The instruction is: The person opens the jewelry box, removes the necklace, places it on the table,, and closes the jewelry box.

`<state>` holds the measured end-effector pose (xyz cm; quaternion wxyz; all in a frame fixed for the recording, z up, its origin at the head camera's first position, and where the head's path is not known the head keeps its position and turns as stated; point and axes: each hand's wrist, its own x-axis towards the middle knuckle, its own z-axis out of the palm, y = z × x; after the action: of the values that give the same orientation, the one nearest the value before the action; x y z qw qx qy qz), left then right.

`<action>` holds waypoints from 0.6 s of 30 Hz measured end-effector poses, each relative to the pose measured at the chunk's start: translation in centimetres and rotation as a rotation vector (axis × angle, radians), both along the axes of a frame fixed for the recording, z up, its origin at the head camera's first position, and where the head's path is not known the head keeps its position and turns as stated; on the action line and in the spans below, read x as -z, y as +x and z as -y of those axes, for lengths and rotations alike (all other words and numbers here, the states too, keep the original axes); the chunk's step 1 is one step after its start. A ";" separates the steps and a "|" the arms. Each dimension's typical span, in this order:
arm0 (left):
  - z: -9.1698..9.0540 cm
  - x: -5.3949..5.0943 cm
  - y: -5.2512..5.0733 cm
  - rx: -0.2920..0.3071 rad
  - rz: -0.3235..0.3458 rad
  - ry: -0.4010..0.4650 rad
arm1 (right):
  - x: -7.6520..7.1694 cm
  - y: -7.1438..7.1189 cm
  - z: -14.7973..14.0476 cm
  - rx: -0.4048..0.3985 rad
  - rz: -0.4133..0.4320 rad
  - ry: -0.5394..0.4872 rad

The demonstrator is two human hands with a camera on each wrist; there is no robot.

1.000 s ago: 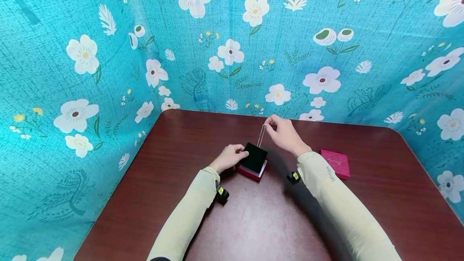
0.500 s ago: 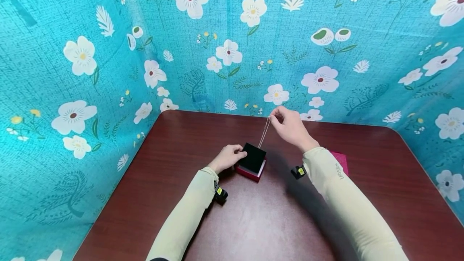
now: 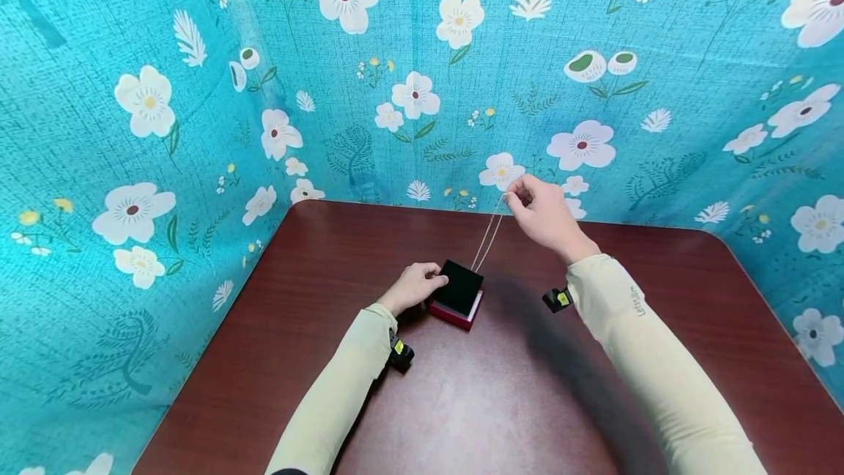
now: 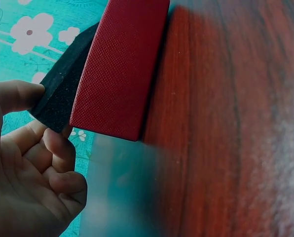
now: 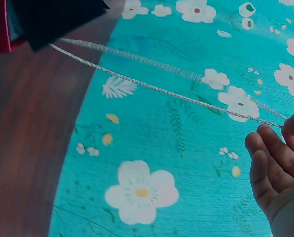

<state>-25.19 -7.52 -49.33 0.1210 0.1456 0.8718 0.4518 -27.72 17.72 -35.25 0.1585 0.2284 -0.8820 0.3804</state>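
Head view: my left hand pinches the black pad over the red box on the worktop; towards one o'clock, my right hand pinches the chain. Left wrist: the pad juts out at the box's nine o'clock. Right wrist: two strands run from ten o'clock to three.

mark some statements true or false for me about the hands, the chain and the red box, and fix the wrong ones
1. The right hand pinches the chain. True.
2. The left hand holds the black pad. True.
3. The chain lies coiled in a heap. False: it stretches between the right hand and the black pad.
4. White shows inside the red box. True.
5. The black pad sits flat in the red box. False: it is tilted.
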 end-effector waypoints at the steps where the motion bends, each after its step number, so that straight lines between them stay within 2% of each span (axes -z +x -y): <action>1: 0.0 0.0 0.0 0.000 0.001 -0.002 | -0.3 0.0 -0.2 0.004 -0.005 0.000; 13: -0.1 -0.3 0.1 -0.001 -0.003 -0.006 | -2.9 -0.3 -2.2 0.040 -0.112 0.041; 18: -0.4 -0.3 0.0 0.009 -0.014 -0.042 | -3.3 -0.9 -3.6 0.080 -0.093 0.083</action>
<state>-25.20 -7.16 -49.08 0.1198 0.1502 0.8812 0.4318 -28.64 21.31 -31.96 0.2049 0.2169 -0.8972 0.3257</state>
